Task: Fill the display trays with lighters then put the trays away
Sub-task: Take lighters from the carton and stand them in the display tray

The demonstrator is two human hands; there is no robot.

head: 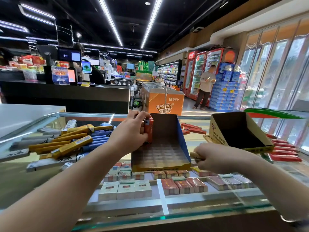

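Note:
A cardboard display tray [167,148] with a gridded floor stands on the glass counter in front of me. My left hand [132,133] grips a bunch of red lighters [149,129] at the tray's far left corner. My right hand [215,158] rests just right of the tray's front corner, closed on a small tan object [194,155] that I cannot identify. A second, empty display tray [240,133] sits to the right, tilted toward me. Loose red lighters [192,128] lie between the two trays, and more red lighters [284,153] lie right of the second tray.
Yellow, blue and grey cartons [66,143] are piled on the glass counter [167,213] to the left. Cigarette packs [182,185] show under the glass. Beyond stand a black checkout counter [66,96], an orange freezer [163,101] and a person [204,87] by the drink fridges.

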